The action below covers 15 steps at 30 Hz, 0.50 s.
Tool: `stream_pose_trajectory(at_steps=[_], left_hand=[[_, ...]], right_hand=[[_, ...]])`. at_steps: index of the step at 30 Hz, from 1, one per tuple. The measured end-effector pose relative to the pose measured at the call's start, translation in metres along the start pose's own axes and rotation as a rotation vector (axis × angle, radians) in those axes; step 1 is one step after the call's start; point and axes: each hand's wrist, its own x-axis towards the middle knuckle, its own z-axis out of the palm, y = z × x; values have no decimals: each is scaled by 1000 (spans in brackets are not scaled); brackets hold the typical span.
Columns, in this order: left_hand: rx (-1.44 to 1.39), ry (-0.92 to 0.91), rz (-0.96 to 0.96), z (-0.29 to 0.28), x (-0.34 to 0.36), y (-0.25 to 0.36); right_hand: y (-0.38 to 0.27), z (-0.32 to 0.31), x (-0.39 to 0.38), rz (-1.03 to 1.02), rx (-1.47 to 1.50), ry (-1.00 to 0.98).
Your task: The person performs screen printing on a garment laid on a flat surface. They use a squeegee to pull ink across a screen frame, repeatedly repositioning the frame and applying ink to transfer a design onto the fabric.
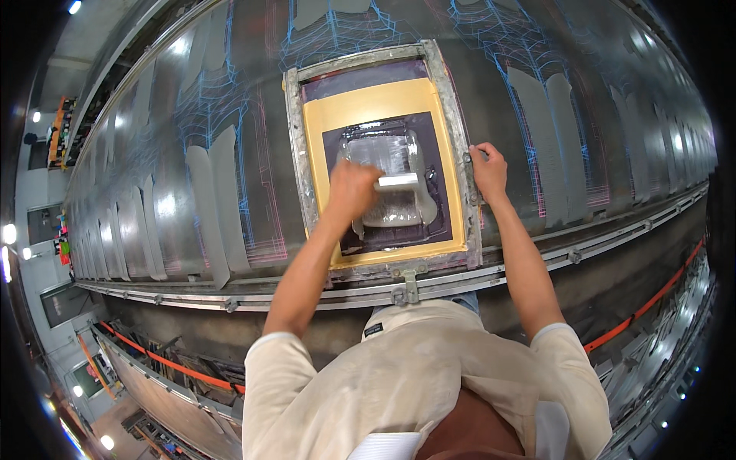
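"One pale bar (399,182), a squeegee by the look of it, is over the middle of the dark panel (331,149), across the wet grey patch (387,215). Who's got it?"

"The left hand (354,188), fist curled round its left end. It's blurred, so the fingers are hard to make out."

"What makes for a good stroke there?"

"I'd say an even lean along the whole edge, one steady angle, and no digging in at a corner. A one-ended grip could tip it."

"And the yellow border (356,101)?"

"Best left clean, I'd think. Outside it runs the grey metal frame (297,146). The right hand (488,170) is at its right rail, fingers bent in narrow; whether they pinch it, I can't tell. Light, steady contact should help against shifting."

"Beneath all that?"

"The long dark surface (268,138), marked with blue lines (510,38). A metal rail (345,300) edges the near side."
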Motion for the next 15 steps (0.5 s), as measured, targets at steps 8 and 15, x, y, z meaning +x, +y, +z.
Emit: stream_pose_trajectory(at_steps=[8,15], left_hand=[[3,102,-21,8,31,-21],[-34,80,-82,18,-80,72]], right_hand=[[-1,0,-2,14,-20,-41],[-8,-3,-3,41,7,-76]])
